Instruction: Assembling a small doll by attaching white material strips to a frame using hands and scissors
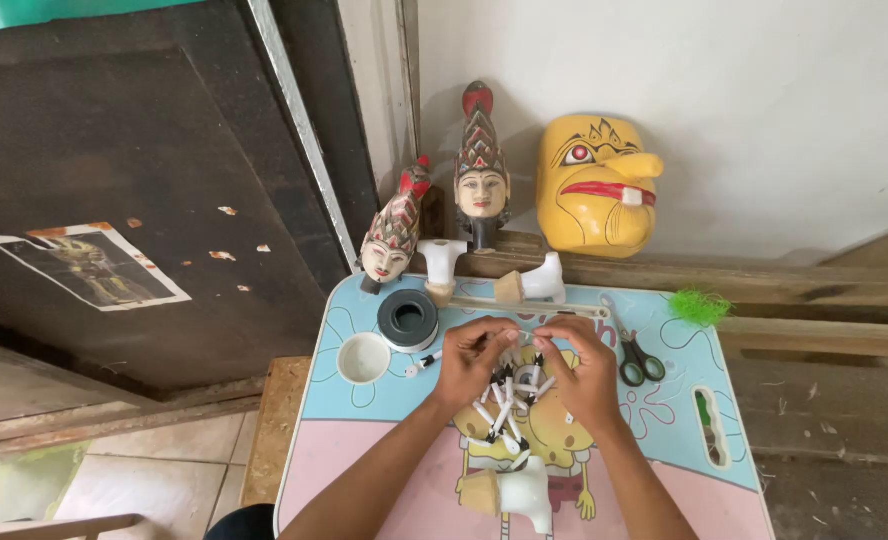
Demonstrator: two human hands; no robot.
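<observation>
While your left hand (pixel 472 362) and right hand (pixel 581 368) pinch one small white piece (pixel 526 338) between their fingertips, it sits above the pile of black-and-white sticks (pixel 509 400), roughly level across the table (pixel 364 420), equally near both.

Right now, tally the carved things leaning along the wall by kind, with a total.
Painted puppet heads: 2, one tilted, one upright
Yellow mask: 1
Total: 3

Two puppet heads (pixel 434 215), one yellow mask (pixel 594 185), one scissors (pixel 640 362).
</observation>
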